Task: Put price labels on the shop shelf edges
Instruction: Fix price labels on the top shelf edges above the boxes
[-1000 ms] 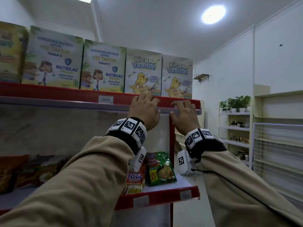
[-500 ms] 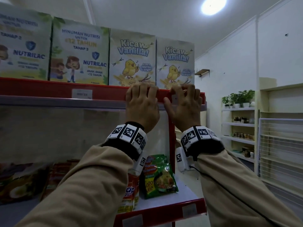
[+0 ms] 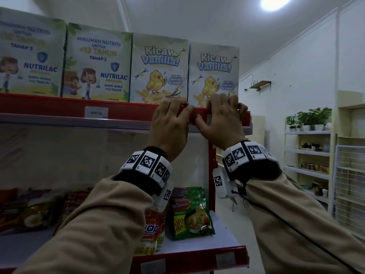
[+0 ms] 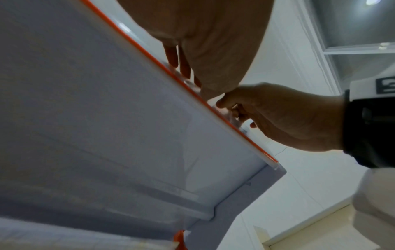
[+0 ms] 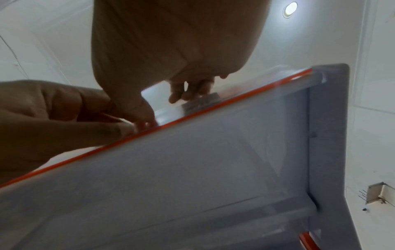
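Dim, bluish indoor light from one round ceiling lamp (image 3: 276,1) blown out to glare at far upper right, head view bowed at edges, boxes at far left smeared, both wrist views soft, hands backlit into near silhouette against pale ceiling.
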Demonstrator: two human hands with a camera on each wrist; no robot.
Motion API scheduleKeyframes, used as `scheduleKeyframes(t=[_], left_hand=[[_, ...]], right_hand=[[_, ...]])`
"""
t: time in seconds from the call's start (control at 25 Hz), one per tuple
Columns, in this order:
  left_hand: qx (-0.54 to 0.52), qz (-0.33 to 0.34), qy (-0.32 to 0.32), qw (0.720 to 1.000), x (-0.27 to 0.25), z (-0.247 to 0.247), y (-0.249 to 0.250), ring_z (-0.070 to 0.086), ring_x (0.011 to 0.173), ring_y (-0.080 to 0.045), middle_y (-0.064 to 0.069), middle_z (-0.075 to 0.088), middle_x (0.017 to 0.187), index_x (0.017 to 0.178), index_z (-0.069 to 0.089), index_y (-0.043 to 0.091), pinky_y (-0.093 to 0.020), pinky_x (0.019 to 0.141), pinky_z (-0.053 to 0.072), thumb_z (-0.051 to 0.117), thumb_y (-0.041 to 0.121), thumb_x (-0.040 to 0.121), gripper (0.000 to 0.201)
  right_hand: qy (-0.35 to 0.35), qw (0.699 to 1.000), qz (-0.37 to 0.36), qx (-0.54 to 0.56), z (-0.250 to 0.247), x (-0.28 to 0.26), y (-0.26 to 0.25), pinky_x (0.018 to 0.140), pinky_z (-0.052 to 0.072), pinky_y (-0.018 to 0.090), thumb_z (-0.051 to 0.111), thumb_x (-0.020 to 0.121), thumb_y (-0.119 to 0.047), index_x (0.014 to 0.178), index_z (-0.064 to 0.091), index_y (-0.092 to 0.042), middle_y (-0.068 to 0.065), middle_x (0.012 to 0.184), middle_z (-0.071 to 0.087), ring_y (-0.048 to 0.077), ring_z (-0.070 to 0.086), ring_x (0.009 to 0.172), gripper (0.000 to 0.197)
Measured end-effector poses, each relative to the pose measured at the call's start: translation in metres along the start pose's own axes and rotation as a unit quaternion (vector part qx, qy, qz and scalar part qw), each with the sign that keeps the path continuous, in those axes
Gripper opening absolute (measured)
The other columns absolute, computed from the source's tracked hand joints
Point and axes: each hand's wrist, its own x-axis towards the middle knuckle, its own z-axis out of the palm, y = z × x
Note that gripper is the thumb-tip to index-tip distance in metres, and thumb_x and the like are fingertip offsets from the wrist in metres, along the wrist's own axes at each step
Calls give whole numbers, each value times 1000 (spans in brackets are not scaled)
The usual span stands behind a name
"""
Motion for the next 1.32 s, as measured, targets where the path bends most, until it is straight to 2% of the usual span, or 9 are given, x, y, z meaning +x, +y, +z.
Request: scheduleKeyframes(t=[0.2, 0.4, 0.6, 0.72, 0.8, 0.96, 1.12, 1.2, 1.32], left_hand=[[26, 14, -43, 999, 16, -10, -3, 43, 112, -30, -10, 52, 116, 115, 59, 14, -38, 93, 37, 61, 17, 86, 30], [52, -6, -62, 997, 18, -11, 5, 40, 113, -29, -6, 50, 119, 114, 55, 17, -37, 93, 32, 58, 18, 85, 29], [28, -25, -80, 996, 20, -15, 8, 42, 114, -26, -4, 51, 116, 112, 53, 20, -36, 96, 28, 56, 20, 86, 27], [-7, -44, -87, 995, 24, -18, 7, 43, 110, -25, -4, 52, 112, 108, 53, 19, -35, 96, 29, 60, 22, 84, 24], [-18, -50, -96, 994, 26, -19, 6, 43, 109, -24, -3, 52, 111, 106, 54, 19, -35, 96, 29, 58, 21, 85, 22], [-70, -50, -62, 994, 25, -16, 3, 46, 103, -24, -6, 55, 105, 104, 60, 14, -32, 90, 29, 46, 9, 91, 21], [-147, -65, -12, 987, 25, -16, 1, 48, 91, -19, -3, 57, 93, 108, 61, 10, -32, 83, 35, 41, 21, 99, 25], [-157, -71, -13, 985, 27, -15, 0, 46, 84, -16, 1, 53, 87, 103, 61, 10, -31, 77, 34, 42, 31, 99, 28], [-151, -81, -14, 985, 30, -13, -2, 51, 86, -21, -5, 60, 90, 101, 61, 10, -36, 81, 40, 50, 27, 96, 21]], right_hand=[[-35, 994, -74, 74, -17, 5, 18, 85, 44, 37, 66, 79, -44, 98, 53, -16, 5, 101, 53, 22, 48, 96, 37], [-75, 988, -80, 110, -34, 11, 30, 83, 52, 43, 76, 75, -34, 100, 61, -14, 5, 96, 65, 21, 60, 88, 36], [-140, 985, -74, 72, -31, 16, 21, 85, 44, 37, 66, 81, -33, 99, 54, -17, 4, 96, 55, 22, 49, 97, 28], [-164, 979, -50, 110, -34, 20, 22, 77, 39, 32, 64, 84, -32, 91, 55, -18, 3, 93, 54, 20, 48, 92, 18], [-126, 969, -13, 210, -39, 22, 22, 73, 46, 30, 64, 87, -29, 90, 59, -18, 0, 91, 59, 17, 55, 86, 12], [-4, 923, 58, 380, -37, 22, 15, 84, 55, 34, 67, 86, -18, 101, 61, -11, 6, 97, 69, 17, 66, 91, 18], [-23, 871, 103, 480, -25, 13, 3, 84, 57, 39, 67, 85, -9, 108, 59, -10, 13, 102, 67, 23, 66, 95, 25], [-26, 861, 100, 499, -21, 9, -3, 86, 56, 43, 65, 87, -8, 104, 64, -11, 11, 102, 66, 25, 65, 98, 17], [-24, 864, 76, 497, -20, 6, -9, 87, 55, 42, 63, 88, -7, 100, 65, -11, 7, 100, 66, 24, 64, 97, 13]])
